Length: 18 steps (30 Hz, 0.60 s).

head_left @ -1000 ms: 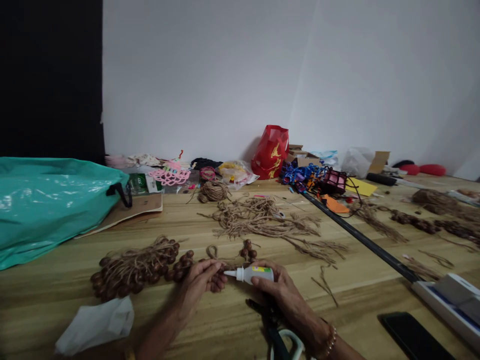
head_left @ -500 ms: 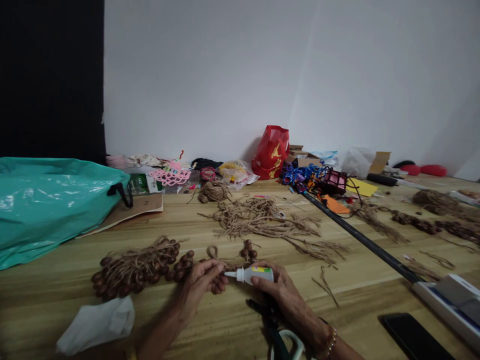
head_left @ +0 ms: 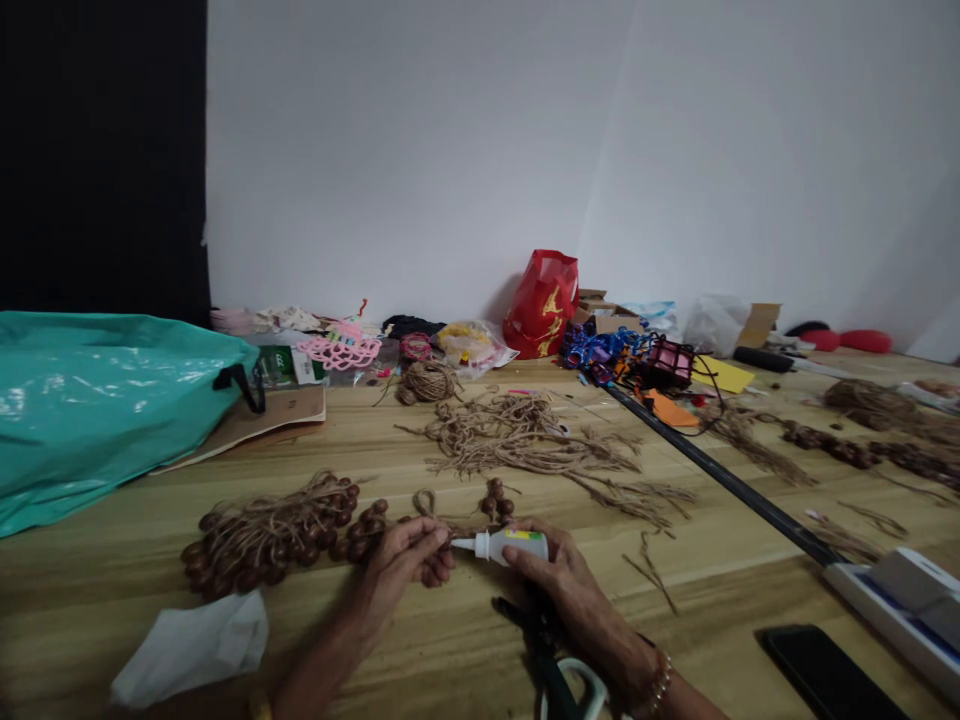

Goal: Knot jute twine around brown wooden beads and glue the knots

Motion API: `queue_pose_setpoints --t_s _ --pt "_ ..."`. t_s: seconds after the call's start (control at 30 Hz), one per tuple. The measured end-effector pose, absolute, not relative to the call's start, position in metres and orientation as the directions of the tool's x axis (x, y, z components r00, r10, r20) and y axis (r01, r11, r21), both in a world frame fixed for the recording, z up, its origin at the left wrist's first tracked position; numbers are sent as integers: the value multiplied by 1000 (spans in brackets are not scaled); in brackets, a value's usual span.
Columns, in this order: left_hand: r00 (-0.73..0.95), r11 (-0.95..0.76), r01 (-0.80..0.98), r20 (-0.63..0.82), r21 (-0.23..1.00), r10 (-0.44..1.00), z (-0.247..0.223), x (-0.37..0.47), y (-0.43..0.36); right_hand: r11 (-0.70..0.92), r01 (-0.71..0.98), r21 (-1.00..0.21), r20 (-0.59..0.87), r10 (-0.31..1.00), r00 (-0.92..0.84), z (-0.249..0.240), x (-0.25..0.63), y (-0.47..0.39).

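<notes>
My right hand is closed round a small white bottle with a yellow label, lying level with its thin nozzle pointing left. The nozzle's tip touches or nearly touches the fingertips of my left hand. Those fingers are pinched on the twine of a brown bead strand, whose beads hang below them. To the left lies a heap of beads tied with twine. A small bead cluster sits just behind the bottle. Scissors with dark blades are partly hidden beneath my right hand.
Loose twine spreads behind my hands. A white cloth lies front left, a green bag at the left edge. A black phone and a white box are front right. A red bag stands by the wall.
</notes>
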<state>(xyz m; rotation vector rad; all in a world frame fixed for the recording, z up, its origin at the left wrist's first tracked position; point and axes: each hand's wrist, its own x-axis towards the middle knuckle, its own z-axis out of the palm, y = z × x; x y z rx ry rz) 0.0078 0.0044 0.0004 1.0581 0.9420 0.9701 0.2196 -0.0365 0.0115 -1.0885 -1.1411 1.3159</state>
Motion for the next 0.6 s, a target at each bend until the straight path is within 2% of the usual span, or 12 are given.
queue_pose_setpoints --t_s 0.6 --pt "274 197 -164 -147 967 950 5 9 1 -9 -163 -987 1 998 -61 8 220 -37"
